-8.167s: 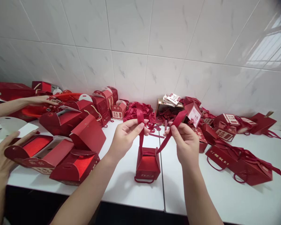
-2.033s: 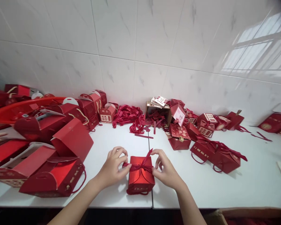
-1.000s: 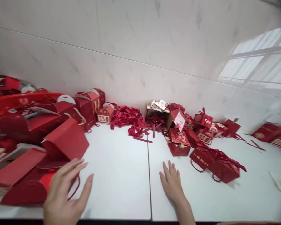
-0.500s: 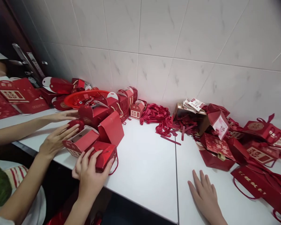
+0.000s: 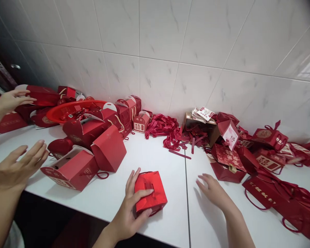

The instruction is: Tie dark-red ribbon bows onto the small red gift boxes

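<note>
A small red gift box (image 5: 156, 184) with a dark red cord sits near the table's front edge. My left hand (image 5: 130, 210) is wrapped around its left side, with fingers on the top and thumb along the near side. To the right of the box, past the seam in the tabletop, my right hand (image 5: 213, 191) hovers low over the white table (image 5: 167, 230). It holds nothing, and its fingers are apart. Nearest beyond it lies a red flower-printed box (image 5: 227, 160), tipped among other boxes.
A co-worker's hands (image 5: 19, 165) are at the left beside several red boxes (image 5: 79, 172). Behind these sits a red basin (image 5: 57, 112). Dark red ribbons (image 5: 164, 127) lie heaped by the tiled wall. An open carton (image 5: 196, 122) and red bags (image 5: 281, 199) occupy the right.
My left hand has brought the small red box right, away from the other boxes. My right hand has lifted off the table. The co-worker's hands have drawn away from the boxes, and the view has shifted right.
</note>
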Motion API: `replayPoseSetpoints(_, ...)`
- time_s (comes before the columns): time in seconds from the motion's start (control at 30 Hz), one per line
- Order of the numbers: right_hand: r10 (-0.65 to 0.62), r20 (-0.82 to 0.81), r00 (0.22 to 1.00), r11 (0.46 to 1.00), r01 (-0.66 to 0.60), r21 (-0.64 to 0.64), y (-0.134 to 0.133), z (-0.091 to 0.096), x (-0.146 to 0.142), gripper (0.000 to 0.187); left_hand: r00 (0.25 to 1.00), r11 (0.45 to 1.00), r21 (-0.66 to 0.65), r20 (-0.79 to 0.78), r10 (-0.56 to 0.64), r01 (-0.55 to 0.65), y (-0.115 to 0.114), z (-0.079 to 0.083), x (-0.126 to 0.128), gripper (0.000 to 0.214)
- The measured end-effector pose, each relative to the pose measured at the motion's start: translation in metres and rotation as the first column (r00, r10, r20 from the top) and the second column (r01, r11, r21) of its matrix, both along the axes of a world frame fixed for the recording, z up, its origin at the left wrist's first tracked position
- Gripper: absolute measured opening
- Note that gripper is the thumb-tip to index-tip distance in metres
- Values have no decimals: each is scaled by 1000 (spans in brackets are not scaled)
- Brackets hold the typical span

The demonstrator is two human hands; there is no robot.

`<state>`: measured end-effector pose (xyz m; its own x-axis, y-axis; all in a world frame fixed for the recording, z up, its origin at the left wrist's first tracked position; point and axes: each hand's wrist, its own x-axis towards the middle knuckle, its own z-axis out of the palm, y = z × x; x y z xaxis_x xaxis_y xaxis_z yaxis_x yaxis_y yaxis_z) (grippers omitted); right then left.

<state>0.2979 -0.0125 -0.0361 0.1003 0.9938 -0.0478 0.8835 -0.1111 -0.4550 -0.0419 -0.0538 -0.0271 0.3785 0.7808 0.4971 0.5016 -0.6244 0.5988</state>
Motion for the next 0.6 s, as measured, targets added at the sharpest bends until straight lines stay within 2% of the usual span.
replayPoseSetpoints(0.13,36,-66,997,996,-30,85,80,19,-20,29,989,996,1,112,-93,93,8,-9,10,50)
replayPoseSetpoints(0.23,-12,-81,997,995,20,100,136,18,-38,24,988,996,-5,124,-89,91,11,-15,11,67)
replayPoseSetpoints(0.3,-48,-81,996,994,56,98,163,12,-50,26,990,997,-24,122,-76,79,11,-17,11,70)
replayPoseSetpoints(0.43,-93,-82,992,991,100,84,188,1,-69,28,985,998,-61,172,-22,32,10,-18,13,63)
replayPoseSetpoints(0.6,-53,-154,987,996,63,62,177,-5,-63,25,981,998,-54,193,-14,25,12,-16,16,60)
